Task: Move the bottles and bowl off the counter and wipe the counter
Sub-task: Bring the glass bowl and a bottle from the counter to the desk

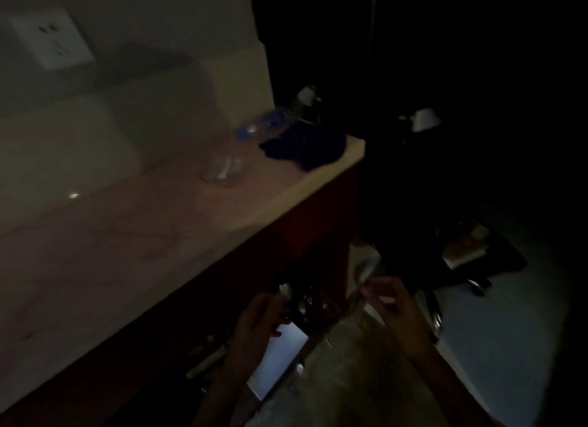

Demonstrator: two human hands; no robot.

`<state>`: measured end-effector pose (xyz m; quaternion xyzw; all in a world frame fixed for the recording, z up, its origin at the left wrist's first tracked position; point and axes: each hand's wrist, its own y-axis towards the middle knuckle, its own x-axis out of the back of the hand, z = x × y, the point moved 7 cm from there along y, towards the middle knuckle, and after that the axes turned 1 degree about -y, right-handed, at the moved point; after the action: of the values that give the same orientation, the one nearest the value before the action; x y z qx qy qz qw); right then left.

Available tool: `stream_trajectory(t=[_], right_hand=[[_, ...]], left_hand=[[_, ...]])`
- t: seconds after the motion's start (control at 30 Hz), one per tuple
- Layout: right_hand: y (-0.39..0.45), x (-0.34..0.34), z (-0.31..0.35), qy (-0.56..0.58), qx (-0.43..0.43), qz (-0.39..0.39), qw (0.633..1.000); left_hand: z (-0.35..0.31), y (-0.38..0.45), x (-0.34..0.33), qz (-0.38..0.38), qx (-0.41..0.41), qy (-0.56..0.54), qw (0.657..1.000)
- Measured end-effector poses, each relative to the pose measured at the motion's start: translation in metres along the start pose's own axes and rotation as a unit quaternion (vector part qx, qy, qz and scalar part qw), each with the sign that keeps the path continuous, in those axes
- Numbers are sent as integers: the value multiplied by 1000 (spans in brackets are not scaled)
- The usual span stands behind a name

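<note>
The frame is dark and blurred. On the beige counter (133, 235) a clear plastic bottle (270, 121) with a blue label lies on its side near the far end. Beside it stands a clear glass bowl (222, 169), and a dark cloth (302, 146) is heaped at the far corner. Both hands are low, below the counter's front edge. My left hand (257, 325) curls beside dark bottles (305, 302) on the floor; its grip is unclear. My right hand (388, 302) pinches a pale translucent bottle (367, 269).
A white wall socket (51, 38) sits at the upper left. The dark red cabinet front (305, 235) drops below the counter. A lit white sheet (280, 360) lies on the floor by my left hand. A black chair base (471, 258) stands to the right.
</note>
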<state>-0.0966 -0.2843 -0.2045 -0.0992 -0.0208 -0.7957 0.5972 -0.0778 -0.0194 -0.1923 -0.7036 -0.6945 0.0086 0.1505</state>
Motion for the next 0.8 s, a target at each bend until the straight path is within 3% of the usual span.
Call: stream_trajectory(t=[0.13, 0.23, 0.33, 0.63, 0.8], right_hand=[[101, -41, 92, -30, 177, 58, 982], [153, -67, 146, -55, 269, 93, 957], [210, -90, 186, -93, 326, 110, 934], [323, -144, 240, -156, 382, 192, 890], [383, -183, 255, -235, 383, 246, 859]], left_hand=[[-78, 37, 20, -97, -79, -52, 991], [-107, 74, 43, -170, -92, -96, 976], [-118, 119, 60, -218, -49, -189, 956], [-134, 177, 47, -220, 101, -230, 943], [-146, 192, 60, -293, 68, -207, 931]])
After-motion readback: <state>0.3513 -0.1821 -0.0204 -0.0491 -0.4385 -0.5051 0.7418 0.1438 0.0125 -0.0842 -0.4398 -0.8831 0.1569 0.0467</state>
